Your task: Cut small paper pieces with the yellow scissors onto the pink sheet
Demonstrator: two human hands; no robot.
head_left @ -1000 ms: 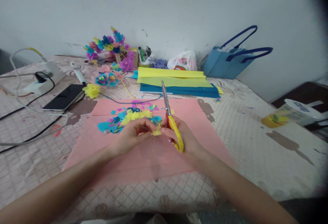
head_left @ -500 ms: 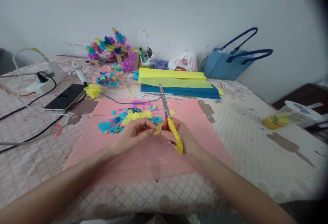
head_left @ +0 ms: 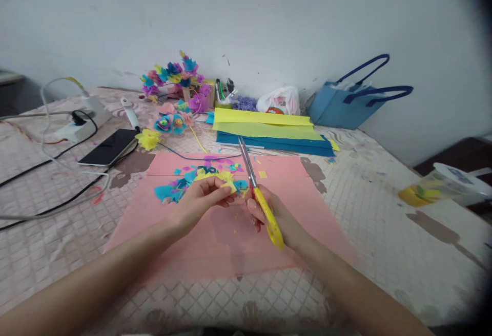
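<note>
My left hand pinches a small piece of yellow crepe paper between thumb and fingers. In my right hand is a pair of scissors with yellow-and-red handles; the blades point away from me and look closed. Both hands are above a pink paper sheet. Just beyond my left hand lies a heap of cut paper scraps in blue, yellow and purple. A small yellow paper square rests on the pink sheet, right of the blades.
Yellow paper lies over blue paper behind the sheet. Paper flowers stand at the back left. A phone, power strip and cables are on the left; a blue bag and plastic cup on the right.
My hands have moved apart. The yellow paper, earlier between the fingertips of both hands, is now in my left hand only. The whole view has shifted slightly.
</note>
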